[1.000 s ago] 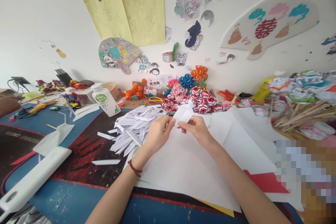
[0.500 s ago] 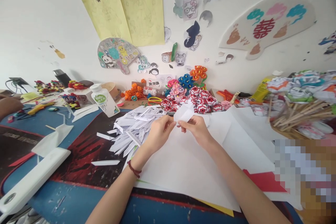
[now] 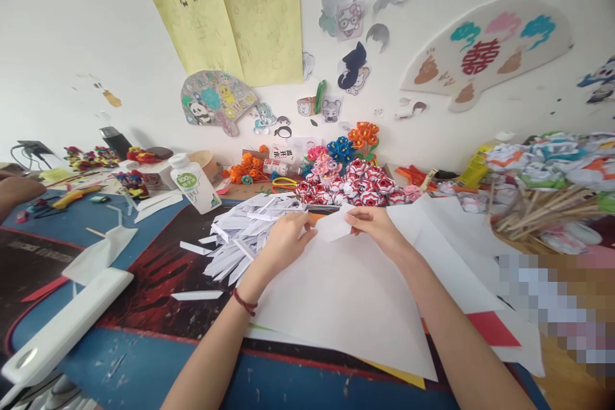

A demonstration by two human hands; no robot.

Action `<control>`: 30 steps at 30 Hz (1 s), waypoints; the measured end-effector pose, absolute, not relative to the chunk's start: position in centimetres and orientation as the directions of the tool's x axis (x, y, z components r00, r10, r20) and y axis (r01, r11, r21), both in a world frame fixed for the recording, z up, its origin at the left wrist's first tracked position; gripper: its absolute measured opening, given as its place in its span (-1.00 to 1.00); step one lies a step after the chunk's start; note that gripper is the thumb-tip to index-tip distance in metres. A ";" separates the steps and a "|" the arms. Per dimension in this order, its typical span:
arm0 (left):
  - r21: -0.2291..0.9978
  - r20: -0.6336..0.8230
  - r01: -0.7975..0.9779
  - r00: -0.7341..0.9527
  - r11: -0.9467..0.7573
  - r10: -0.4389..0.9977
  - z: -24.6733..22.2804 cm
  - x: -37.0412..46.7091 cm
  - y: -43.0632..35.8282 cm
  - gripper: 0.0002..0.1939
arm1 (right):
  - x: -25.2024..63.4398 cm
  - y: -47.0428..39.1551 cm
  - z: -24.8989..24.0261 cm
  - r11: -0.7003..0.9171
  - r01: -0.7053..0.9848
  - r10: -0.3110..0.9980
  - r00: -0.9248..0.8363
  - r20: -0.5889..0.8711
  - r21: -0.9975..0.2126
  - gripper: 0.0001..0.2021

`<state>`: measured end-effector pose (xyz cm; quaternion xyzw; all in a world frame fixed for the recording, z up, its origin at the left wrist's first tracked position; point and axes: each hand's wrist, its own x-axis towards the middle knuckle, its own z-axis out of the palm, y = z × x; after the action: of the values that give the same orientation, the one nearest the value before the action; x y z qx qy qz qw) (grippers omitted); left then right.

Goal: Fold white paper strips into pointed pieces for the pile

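Observation:
A small piece of white paper (image 3: 335, 224) is stretched between my two hands above a large white sheet (image 3: 336, 295). My right hand (image 3: 377, 228) pinches its upper right edge between thumb and fingers. At its left end, my left hand (image 3: 289, 238) has thumb and fingertips closed on the edge, partly hiding the grip. Just left of that hand lies a heap of folded white paper strips (image 3: 235, 240), with a loose strip (image 3: 196, 295) nearer the front.
Red-and-white paper flowers (image 3: 368, 182) stand behind my hands, a white bottle (image 3: 195, 186) to their left. A white glue gun (image 3: 67, 320) or similar long tool lies front left. Another person's hand (image 3: 19, 195) shows at the left edge. Stick-stemmed flowers (image 3: 542, 166) crowd the right.
The small paper has gone from upright and folded-looking to flatter and lower. My right hand has shifted slightly right, and the hands are farther apart.

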<state>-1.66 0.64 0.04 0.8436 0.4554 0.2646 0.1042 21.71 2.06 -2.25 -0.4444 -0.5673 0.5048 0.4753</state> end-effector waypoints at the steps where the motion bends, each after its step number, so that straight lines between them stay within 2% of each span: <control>1: 0.415 0.356 0.720 0.434 -0.556 0.827 -0.1 -1.5 0.7 -0.94 | 21.7 2.1 -2.4 0.075 0.030 0.987 -0.141 0.070 -0.997 -0.63; 4: 0.431 0.367 0.714 0.420 -0.552 0.830 -0.3 -1.2 0.7 -0.93 | 21.8 2.0 -2.6 0.012 0.055 0.989 -0.149 0.004 -0.998 -0.62; 8: 0.440 0.341 0.694 0.459 -0.571 0.820 -0.5 -0.7 0.3 -0.89 | 22.5 1.6 -2.7 -0.058 0.140 0.952 -0.289 -0.097 -0.988 -0.66; 10: 0.435 0.321 0.704 0.461 -0.561 0.827 -0.6 -0.4 -0.1 -0.90 | 22.7 1.2 -3.1 -0.072 0.170 0.955 -0.271 -0.117 -0.983 -0.67; 14: 0.351 0.276 0.745 0.496 -0.567 0.823 -1.3 0.5 -1.0 -0.86 | 22.6 0.0 -4.4 -0.020 0.252 0.991 -0.120 -0.052 -0.967 -0.72; 18: 0.252 0.271 0.767 0.529 -0.590 0.804 -2.2 1.4 -1.4 -0.92 | 22.6 -1.3 -4.7 0.046 0.330 0.996 -0.088 0.018 -0.943 -0.79; 21: 0.293 0.264 0.755 0.526 -0.586 0.809 -2.5 1.8 -1.3 -0.87 | 23.1 -1.8 -4.4 0.167 0.539 0.986 -0.112 0.127 -0.826 -0.87; 23: 0.326 0.265 0.742 0.523 -0.586 0.810 -2.6 1.9 -1.2 -0.85 | 23.6 -1.8 -4.1 0.217 0.608 0.976 -0.164 0.146 -0.764 -0.89; 30: 0.329 0.239 0.773 0.487 -0.542 0.840 -2.6 1.6 -1.1 -0.87 | 23.8 -1.6 -4.3 0.185 0.548 0.980 -0.168 0.110 -0.816 -0.86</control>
<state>1.60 -1.14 -2.56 0.8578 0.4702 0.1877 0.0888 23.82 -1.59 -4.34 -0.5510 -0.6931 0.3220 0.3351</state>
